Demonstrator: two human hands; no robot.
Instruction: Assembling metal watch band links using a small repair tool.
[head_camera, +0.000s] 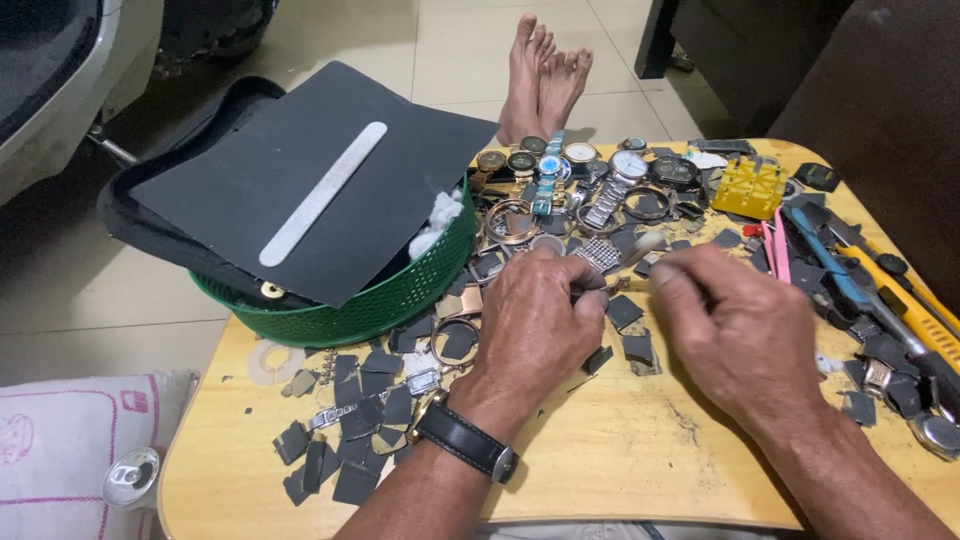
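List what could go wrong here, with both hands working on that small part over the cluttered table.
1. The left hand and right hand pinch a small part among loose dark scraps; if dropped, it would probably be hard to find.
2. The green basket overhangs the wooden table edge, with a black sheet and white file on top; a nudge might tip it.
3. A stray elbow could sweep the watches off the far edge.

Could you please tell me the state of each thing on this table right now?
Left hand: closed on a small watch part.
Right hand: fingers curled, pinching a thin tool, blurred.
Green basket: covered by dark sheets.
White strip: lying flat on the sheet.
Watches: laid out in a row.
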